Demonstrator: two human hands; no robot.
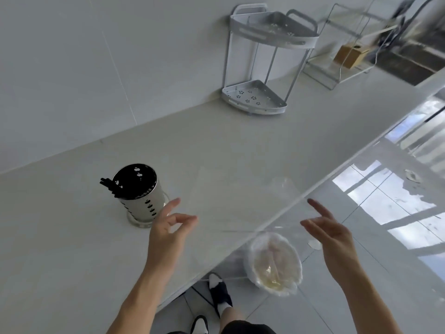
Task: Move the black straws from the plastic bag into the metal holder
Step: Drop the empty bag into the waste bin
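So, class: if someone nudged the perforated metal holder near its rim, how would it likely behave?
The metal holder is a tall cylinder on a small round base, so a high push would probably tip it. Its perforated walls suggest that it is fairly light and may slide on the smooth countertop. The black straws lean to one side and would add little weight.

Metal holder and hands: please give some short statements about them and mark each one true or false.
1. The metal holder stands upright on the counter. True.
2. The black straws lie flat on the counter. False: they stick out of the holder at its left rim.
3. The left hand grips the straws. False: it is open and holds nothing.
4. The right hand is open, past the counter's edge. True.
5. The corner rack holds bottles. False: its shelves show nothing on them.
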